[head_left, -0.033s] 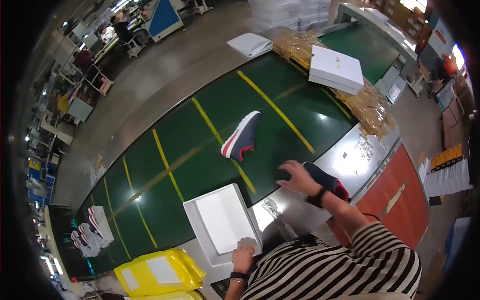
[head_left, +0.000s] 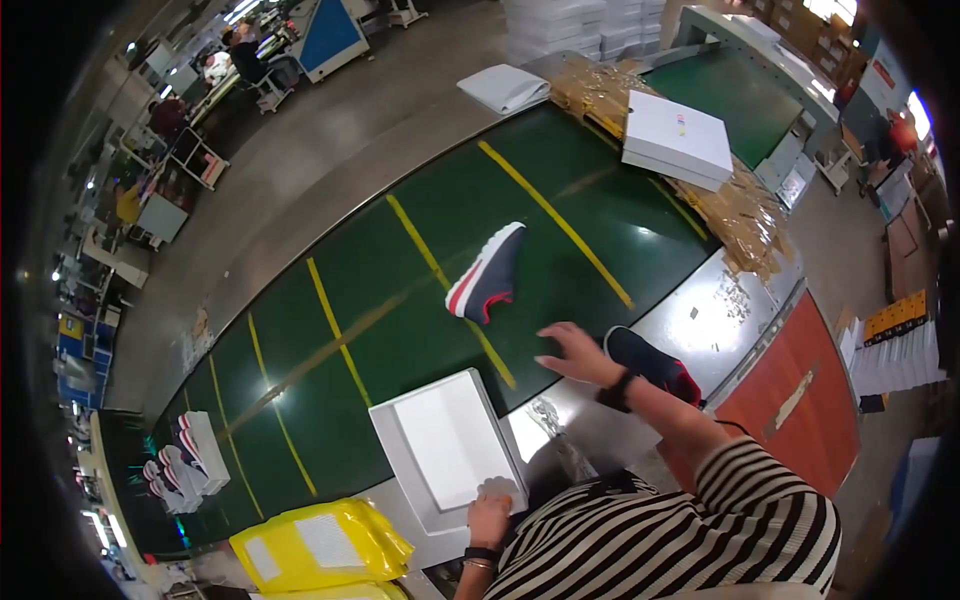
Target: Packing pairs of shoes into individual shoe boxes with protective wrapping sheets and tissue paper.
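Reaching out over the green belt [head_left: 330, 380] with the right hand [head_left: 572, 355], fingers spread and empty, toward the dark shoe [head_left: 490, 273] lying on its side by a yellow stripe, not yet touching it. Steadying the open white box [head_left: 445, 455] at its near corner with the left hand [head_left: 490, 515]; gripping or merely resting, cannot tell. Probably calls next for a longer stretch across the belt and a closing of fingers around the shoe.

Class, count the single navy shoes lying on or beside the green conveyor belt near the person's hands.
2: one navy shoe on its side on the belt; one navy shoe on the grey ledge behind the right hand. More pairs sit far left, partly unclear.
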`<control>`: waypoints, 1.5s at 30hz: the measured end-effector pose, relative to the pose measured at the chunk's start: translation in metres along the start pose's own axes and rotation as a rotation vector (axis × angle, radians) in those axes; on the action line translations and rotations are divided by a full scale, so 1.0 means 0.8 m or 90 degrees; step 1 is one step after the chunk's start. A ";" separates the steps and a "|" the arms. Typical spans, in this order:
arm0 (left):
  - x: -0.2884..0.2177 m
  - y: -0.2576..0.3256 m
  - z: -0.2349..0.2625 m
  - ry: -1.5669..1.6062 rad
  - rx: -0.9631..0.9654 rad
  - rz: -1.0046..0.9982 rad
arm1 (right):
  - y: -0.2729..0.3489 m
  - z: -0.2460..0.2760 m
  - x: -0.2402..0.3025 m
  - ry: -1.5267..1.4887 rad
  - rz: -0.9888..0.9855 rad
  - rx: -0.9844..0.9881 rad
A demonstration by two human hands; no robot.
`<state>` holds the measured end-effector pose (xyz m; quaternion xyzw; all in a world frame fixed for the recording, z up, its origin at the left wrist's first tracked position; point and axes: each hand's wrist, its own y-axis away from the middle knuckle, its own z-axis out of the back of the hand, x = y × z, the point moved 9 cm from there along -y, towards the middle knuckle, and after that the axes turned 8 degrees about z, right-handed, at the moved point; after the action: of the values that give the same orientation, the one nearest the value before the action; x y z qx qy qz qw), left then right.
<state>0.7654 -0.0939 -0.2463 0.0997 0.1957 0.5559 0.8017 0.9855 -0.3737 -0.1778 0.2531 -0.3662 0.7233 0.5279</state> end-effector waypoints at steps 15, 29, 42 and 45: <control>0.012 -0.014 -0.037 0.022 -0.004 0.007 | -0.151 -0.095 -0.175 -0.431 -0.314 -0.197; 0.027 -0.020 -0.028 -0.017 -0.057 -0.022 | 0.085 0.262 -0.046 0.215 -0.203 0.126; 0.008 -0.015 -0.021 0.079 0.100 0.084 | 0.036 0.648 -0.271 0.582 -0.477 -0.520; 0.008 -0.016 -0.017 0.109 0.068 0.078 | 0.090 0.604 -0.281 0.299 -0.369 -0.516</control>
<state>0.7725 -0.0937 -0.2645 0.1063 0.2864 0.5989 0.7403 0.9781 -0.9014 -0.0744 -0.0483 -0.4032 0.3864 0.8281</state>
